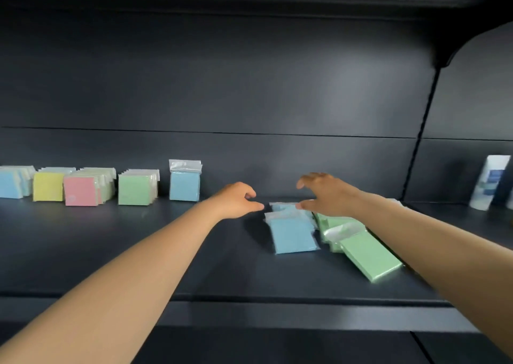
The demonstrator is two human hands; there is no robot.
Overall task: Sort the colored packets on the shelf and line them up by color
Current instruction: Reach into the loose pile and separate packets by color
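Blue packets (293, 236) lie unsorted; the empty, spread right hand (323, 194) reaches; the left hand (238, 199), loosely curled, holds nothing. Next: stand them at ten o'clock.

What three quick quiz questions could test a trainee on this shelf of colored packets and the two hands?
1. True or false: the lone blue packet stands upright.
2. Which colors lie flat in the loose pile: A pink and yellow, B blue and green?
3. Does the left hand hold a packet?
Key: 1 true. 2 B. 3 no; like the right hand, it holds nothing.
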